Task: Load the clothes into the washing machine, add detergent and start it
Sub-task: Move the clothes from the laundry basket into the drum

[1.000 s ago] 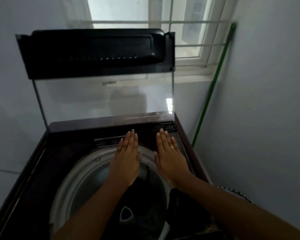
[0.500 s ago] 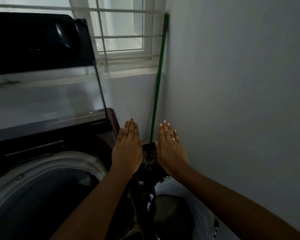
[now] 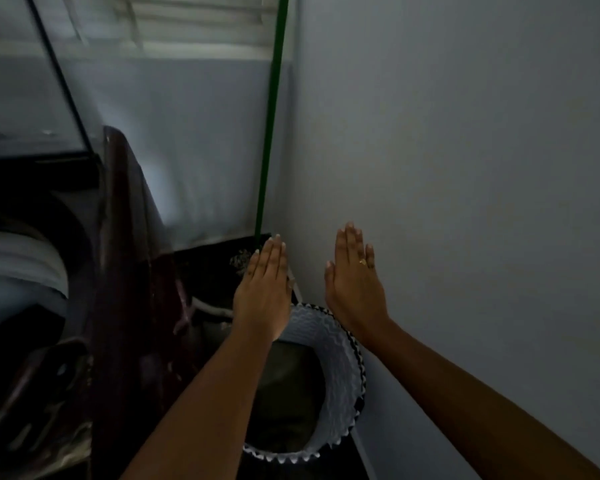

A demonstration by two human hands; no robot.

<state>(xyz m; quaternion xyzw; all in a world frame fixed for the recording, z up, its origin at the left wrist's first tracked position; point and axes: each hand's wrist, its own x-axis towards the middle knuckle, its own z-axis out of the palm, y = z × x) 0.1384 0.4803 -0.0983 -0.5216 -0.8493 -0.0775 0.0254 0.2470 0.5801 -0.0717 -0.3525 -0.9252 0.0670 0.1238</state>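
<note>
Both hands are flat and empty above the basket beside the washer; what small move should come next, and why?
Probably lower both hands into the white basket and grip the dark clothes inside. The left hand and right hand are open, holding nothing, right above the basket, and the washing machine stands lid up, its tub rim showing at left, so loading looks due.

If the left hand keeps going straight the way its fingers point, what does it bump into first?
Probably the green stick leaning in the corner: the left hand points its fingertips right at the stick's foot. Depth is hard to judge, so it might pass over and reach the wall behind.
</note>
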